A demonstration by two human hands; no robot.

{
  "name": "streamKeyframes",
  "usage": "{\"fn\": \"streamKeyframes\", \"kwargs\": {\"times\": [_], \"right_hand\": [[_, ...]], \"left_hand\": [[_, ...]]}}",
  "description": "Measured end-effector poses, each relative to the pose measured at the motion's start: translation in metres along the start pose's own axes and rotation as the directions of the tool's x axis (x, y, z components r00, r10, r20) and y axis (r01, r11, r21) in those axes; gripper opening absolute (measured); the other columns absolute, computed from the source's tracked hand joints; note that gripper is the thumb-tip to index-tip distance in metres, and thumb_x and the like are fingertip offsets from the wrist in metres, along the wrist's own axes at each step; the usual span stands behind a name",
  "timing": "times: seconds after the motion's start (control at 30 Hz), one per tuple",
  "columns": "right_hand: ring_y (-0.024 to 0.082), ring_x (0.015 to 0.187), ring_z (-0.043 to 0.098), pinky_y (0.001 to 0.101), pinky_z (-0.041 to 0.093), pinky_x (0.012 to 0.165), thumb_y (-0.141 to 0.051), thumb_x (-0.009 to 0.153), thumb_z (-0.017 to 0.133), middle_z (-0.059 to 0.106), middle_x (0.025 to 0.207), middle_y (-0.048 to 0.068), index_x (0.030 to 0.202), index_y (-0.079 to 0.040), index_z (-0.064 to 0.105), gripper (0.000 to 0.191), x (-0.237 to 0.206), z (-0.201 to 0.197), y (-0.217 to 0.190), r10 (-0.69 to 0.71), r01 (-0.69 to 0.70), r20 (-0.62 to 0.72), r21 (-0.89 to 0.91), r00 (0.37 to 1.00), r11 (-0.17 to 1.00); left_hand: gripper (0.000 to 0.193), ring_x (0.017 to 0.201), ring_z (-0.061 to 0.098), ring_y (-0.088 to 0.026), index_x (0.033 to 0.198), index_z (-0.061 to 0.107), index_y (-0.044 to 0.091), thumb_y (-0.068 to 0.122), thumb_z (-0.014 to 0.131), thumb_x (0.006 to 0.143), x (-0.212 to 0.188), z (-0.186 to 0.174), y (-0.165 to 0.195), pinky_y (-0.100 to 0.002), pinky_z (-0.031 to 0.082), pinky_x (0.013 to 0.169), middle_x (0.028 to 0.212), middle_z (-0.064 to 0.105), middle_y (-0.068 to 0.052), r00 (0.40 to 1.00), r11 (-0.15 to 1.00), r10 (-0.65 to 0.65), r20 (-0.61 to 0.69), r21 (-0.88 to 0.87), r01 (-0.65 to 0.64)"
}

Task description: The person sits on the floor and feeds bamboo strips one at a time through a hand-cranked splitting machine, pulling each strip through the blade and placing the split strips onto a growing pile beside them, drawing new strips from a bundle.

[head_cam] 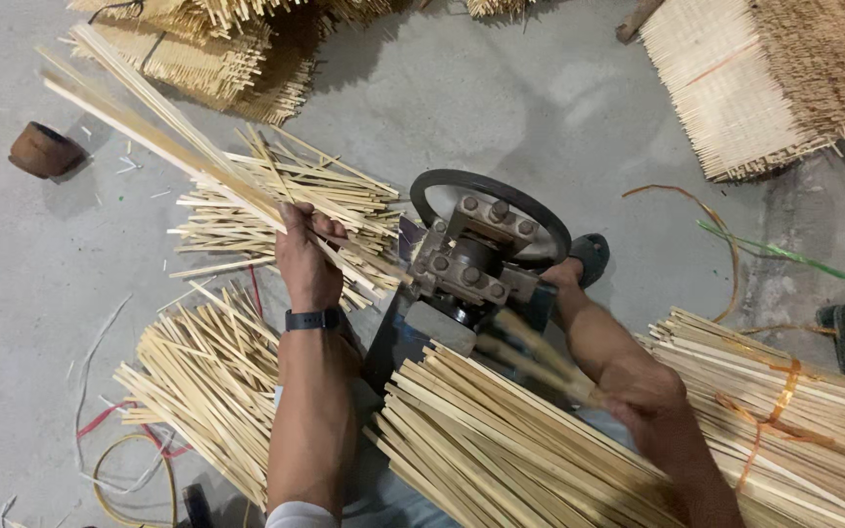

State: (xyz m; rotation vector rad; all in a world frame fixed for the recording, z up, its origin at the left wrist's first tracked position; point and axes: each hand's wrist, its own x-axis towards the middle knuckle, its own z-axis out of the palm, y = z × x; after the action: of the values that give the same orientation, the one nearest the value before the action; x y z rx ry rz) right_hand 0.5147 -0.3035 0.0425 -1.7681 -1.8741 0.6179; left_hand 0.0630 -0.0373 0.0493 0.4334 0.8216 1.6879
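Head view looks down on the small metal splitting machine (471, 269), with its black wheel (491, 191) on the far side, sitting between my two hands. Nearest me lies a broad pile of flat bamboo slats (501, 450), running from my lap toward the machine. A tied bundle (784, 411) lies just to the right of my right hand.

My left hand (307, 256) is clenched around a sheaf of long thin strips (149, 127); their long axis runs from the machine's left side, through my fist, up and away to the far left. A heap of loose sticks (295, 210) lies beyond that fist.

My right hand (638, 391) is closed on a blurred slat (540, 357), whose far end points at the machine, up and to the left of the grip. Of the two, my left hand is nearer the machine.
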Motion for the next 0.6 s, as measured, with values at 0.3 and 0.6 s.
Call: {"fn": "streamKeyframes", "kwargs": {"times": [0.3,0.6], "right_hand": [[0.027,0.077,0.071,0.0396,0.062,0.068,-0.019,0.091,0.073,0.071,0.101,0.013,0.106,-0.009,0.082,0.021,0.001,-0.010,0.010,0.474,-0.500,0.178,0.148,0.862,0.853],[0.023,0.086,0.077,0.0352,0.060,0.080,-0.017,0.089,0.072,0.080,0.098,0.012,0.106,-0.003,0.079,0.023,0.019,-0.017,-0.006,0.303,-0.303,-0.003,0.029,0.953,0.953]], "left_hand": [[0.046,0.057,0.035,-0.012,0.112,0.048,0.009,0.055,0.051,0.105,-0.004,0.003,0.004,-0.025,0.031,0.045,0.070,0.035,0.001,0.993,0.993,-0.113,-0.012,0.034,0.114],[0.047,0.052,0.036,-0.011,0.112,0.053,0.007,0.053,0.056,0.102,-0.007,0.011,0.005,-0.025,0.031,0.042,0.066,0.040,0.000,0.987,0.980,-0.152,-0.053,0.119,0.157]]}}
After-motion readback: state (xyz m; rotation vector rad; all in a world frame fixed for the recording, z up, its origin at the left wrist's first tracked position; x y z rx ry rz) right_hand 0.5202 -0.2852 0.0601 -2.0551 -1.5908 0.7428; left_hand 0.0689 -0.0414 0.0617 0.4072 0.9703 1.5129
